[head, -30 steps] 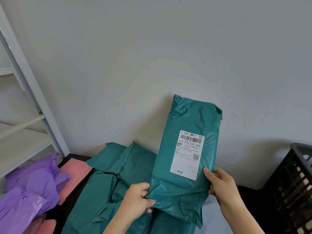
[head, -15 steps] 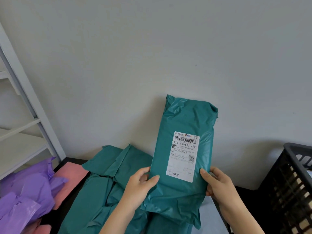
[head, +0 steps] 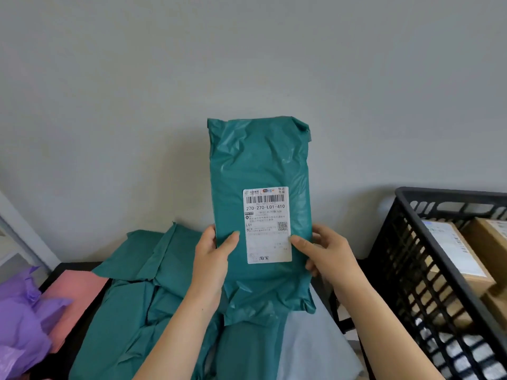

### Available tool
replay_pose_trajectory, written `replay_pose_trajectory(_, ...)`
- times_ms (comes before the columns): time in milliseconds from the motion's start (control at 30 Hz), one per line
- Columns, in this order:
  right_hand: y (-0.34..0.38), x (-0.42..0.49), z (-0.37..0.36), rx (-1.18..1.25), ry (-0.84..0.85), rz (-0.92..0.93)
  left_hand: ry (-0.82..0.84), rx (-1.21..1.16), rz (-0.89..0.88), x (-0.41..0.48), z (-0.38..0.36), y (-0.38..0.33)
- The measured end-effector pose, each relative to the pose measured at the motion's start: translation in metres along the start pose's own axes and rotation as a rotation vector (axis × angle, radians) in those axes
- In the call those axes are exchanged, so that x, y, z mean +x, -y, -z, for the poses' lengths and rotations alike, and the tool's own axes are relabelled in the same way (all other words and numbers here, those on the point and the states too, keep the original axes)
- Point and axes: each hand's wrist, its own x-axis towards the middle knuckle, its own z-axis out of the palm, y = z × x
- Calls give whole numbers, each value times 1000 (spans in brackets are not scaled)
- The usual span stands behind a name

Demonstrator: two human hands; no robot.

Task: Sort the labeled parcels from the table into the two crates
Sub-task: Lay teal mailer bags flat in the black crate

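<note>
One plain grey wall [head: 247,64] is filling most of what we are seeing, running behind everything else. Below it, a pile of teal parcels [head: 123,311] is sprawling across the dark table [head: 76,349], the bags overlapping one another. At the right, a black crate [head: 450,195] with slatted walls is holding cardboard boxes [head: 491,237]. In the middle we are watching the held teal parcel [head: 260,160] standing upright in the air, above the pile and in front of the wall, left of the crate and not touching it. At the far left, crumpled purple bags [head: 19,319] are lying at the table's edge. A pink parcel [head: 74,294] is lying flat between them and the teal pile, and a white shelf frame [head: 16,223] is rising behind them. A pale blue parcel [head: 310,346] is lying just beside the pile's right side, near the crate. The left hand [head: 212,259] is gripping the held parcel's left edge, thumb lying on the front and fingers wrapping out of sight behind. The right hand [head: 326,250] is gripping the right edge likewise, its thumb pressing on the white shipping label [head: 267,223], which is facing us and showing a barcode and the code 270-270-L01-410.
</note>
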Motion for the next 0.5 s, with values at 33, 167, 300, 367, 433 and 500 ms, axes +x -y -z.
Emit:
replay_pose_trajectory(33,2,-2,0,-8,-1,-5,2,-17,-3,0,-1,0)
replay_pose_trajectory(167,12,-18,3,7,7,-67,44,-77,-15,-5,-10,-4)
replay_pose_trajectory(300,26,-32,11,59,-72,-85,78,-110,-26,-13,-16,-10)
replay_pose_trajectory(367,35,-42,16,97,-121,-54,105,-110,-49,-18,-20,-13)
replay_pose_trajectory(433,43,-55,25,111,-174,-9,147,-117,-64,-26,-28,-16)
replay_pose_trajectory(500,52,-68,35,100,-227,37,199,-127,-75,-36,-37,-16)
